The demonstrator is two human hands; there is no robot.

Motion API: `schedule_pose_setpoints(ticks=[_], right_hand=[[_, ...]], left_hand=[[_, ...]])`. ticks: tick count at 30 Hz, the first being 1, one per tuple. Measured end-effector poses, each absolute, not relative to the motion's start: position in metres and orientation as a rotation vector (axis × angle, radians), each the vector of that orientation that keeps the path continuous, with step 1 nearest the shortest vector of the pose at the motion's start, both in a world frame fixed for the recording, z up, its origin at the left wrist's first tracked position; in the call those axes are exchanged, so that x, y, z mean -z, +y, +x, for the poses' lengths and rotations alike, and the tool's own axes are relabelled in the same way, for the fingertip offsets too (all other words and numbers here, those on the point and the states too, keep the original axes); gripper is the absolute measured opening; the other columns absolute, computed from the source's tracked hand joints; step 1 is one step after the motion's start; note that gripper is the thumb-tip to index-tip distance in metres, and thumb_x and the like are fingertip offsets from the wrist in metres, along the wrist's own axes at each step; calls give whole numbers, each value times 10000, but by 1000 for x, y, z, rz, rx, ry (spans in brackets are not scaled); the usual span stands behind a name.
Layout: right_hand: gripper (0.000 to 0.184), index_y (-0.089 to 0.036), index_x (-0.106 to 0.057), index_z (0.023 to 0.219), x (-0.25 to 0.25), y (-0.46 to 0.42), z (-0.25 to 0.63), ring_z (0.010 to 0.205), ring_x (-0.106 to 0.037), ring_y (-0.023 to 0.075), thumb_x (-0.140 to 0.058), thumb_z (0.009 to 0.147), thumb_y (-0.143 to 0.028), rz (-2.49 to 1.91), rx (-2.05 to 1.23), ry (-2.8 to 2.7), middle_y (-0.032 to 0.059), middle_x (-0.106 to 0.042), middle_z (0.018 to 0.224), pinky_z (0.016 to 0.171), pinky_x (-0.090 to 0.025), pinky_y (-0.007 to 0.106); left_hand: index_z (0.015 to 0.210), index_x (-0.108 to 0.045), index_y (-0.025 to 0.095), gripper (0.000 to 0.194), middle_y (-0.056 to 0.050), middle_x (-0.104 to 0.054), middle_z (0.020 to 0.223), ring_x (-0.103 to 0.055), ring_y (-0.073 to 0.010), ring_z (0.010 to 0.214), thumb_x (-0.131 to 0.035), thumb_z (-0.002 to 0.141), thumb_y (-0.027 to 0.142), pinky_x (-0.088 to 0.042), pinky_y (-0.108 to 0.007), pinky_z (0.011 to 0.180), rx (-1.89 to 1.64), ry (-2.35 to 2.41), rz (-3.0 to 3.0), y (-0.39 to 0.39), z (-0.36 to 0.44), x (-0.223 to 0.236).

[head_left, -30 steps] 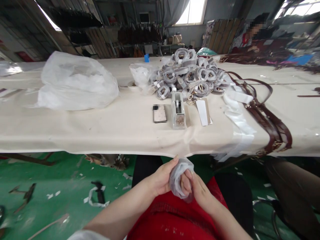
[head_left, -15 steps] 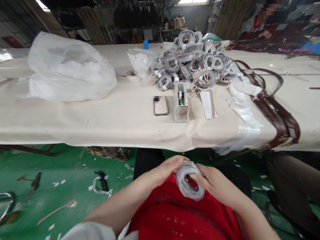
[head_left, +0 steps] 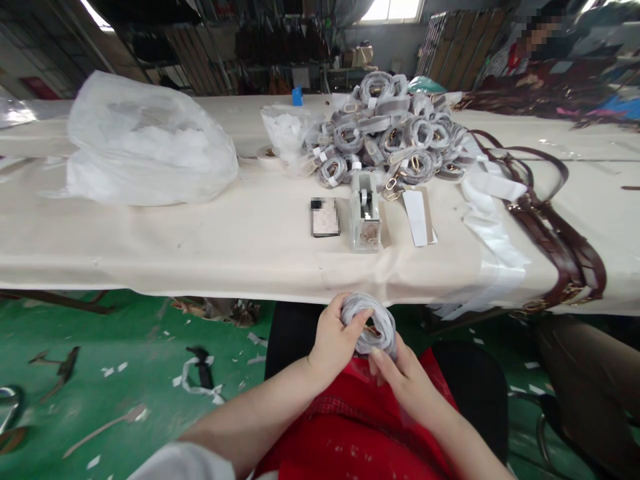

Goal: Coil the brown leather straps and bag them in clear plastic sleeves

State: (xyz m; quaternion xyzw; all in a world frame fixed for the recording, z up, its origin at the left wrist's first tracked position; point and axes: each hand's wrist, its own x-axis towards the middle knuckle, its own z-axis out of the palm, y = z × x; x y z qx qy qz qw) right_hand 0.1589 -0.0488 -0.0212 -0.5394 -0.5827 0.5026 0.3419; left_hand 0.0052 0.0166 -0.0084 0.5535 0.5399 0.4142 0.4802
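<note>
Between my hands, over my lap and close to the table's front edge, is a coiled strap (head_left: 383,323) wrapped in clear-grey plastic. My left hand (head_left: 337,337) grips its left side, with the thumb laid across into the ring's opening. At the lower right, my right hand (head_left: 400,373) pinches the coil between thumb and fingers. A tape dispenser (head_left: 366,213) stands on the table ahead, beside a small pale square item (head_left: 325,217) that is partly blurred. Behind them rises a pile of similar wrapped strap coils (head_left: 390,127) with gold-coloured clasps.
A large translucent plastic bag (head_left: 150,143) lies on the left of the cloth-covered table (head_left: 225,247). White paper strips (head_left: 419,217) sit right of the dispenser. Brown leather straps (head_left: 560,233) hang near the right edge. A smaller bag (head_left: 287,127) and a co-worker (head_left: 520,57) are farther back.
The coil has risen toward the table edge and turned. My left thumb has come into its opening, while my right hand has shifted down to its lower edge.
</note>
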Motion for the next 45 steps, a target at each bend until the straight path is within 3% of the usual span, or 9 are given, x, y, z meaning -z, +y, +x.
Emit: schedule_pose_setpoints(ticks=[4, 11, 15, 20, 22, 29, 34, 41, 45], right_hand=[[296, -205, -511, 961, 21, -46, 163, 556, -524, 162, -401, 999, -478, -1480, -1256, -1499, -24, -558, 638, 576, -431, 279], [206, -215, -642, 855, -5, -49, 220, 680, -622, 212, -606, 901, -413, -1605, -1465, -2132, 33, -688, 781, 601, -388, 281], [171, -212, -668, 932, -3, -51, 215, 719, -651, 220, -612, 892, -368, -1534, -1472, -2071, 44, -718, 851, 615, -421, 276], [231, -193, -636, 1013, 5, -52, 202, 777, -663, 237, -635, 877, -381, -1594, -1404, -1793, 58, -723, 898, 715, -491, 311], [263, -192, -613, 1088, 10, -55, 193, 891, -669, 260, -591, 907, -381, -1557, -1397, -1711, 83, -718, 1009, 814, -499, 341], [287, -189, -606, 1084, 22, -63, 184, 823, -651, 235, -457, 986, -414, -1444, -1482, -1654, 63, -702, 940, 762, -506, 316], [274, -190, -620, 1061, 23, -71, 198, 821, -638, 218, -484, 982, -413, -1356, -1643, -1745, 44, -695, 938, 770, -501, 299], [248, -157, -635, 958, 39, -87, 190, 746, -620, 197, -539, 936, -385, -1328, -1826, -1605, 29, -689, 859, 664, -483, 271], [238, -175, -585, 1065, 39, -95, 178, 891, -643, 237, -613, 840, -251, -1477, -1642, -1514, 54, -691, 991, 808, -502, 331]], left_hand=[[1005, -608, 164, 340, -58, -689, 930, -636, -202, 856, -651, 835, 456, -513, -309, 813, -978, 1246, 1166, 9, 7, 23], [1230, -571, 140, 597, -117, -700, 1041, -662, -229, 907, -701, 774, 504, -521, -349, 834, -335, 780, 1544, 7, -9, 25], [1239, -599, 197, 553, -110, -695, 1137, -652, -265, 993, -730, 764, 448, -497, -373, 885, -266, 747, 1744, 0, 5, 21], [1191, -603, 170, 461, 4, -620, 726, -536, -118, 523, -631, 823, 445, -454, -225, 513, -544, 1014, 1300, -1, 15, 24], [1129, -618, 162, 417, 27, -571, 647, -504, -113, 484, -601, 839, 461, -431, -218, 475, -653, 1087, 1148, -2, 18, 28], [962, -629, 163, 327, -21, -638, 804, -595, -157, 695, -499, 926, 461, -499, -263, 658, -674, 1128, 1234, -9, 18, 38], [1261, -585, 209, 346, -82, -660, 1145, -613, -201, 1047, -413, 983, 321, -484, -331, 948, -508, 935, 1716, -18, 3, 32], [1151, -666, 179, 343, -84, -687, 1027, -633, -187, 997, -389, 997, 309, -493, -291, 935, -343, 841, 1810, -30, -10, 32], [1226, -622, 183, 369, -89, -682, 1107, -622, -195, 1070, -356, 1007, 314, -472, -309, 980, -322, 840, 1798, -32, -15, 29]])
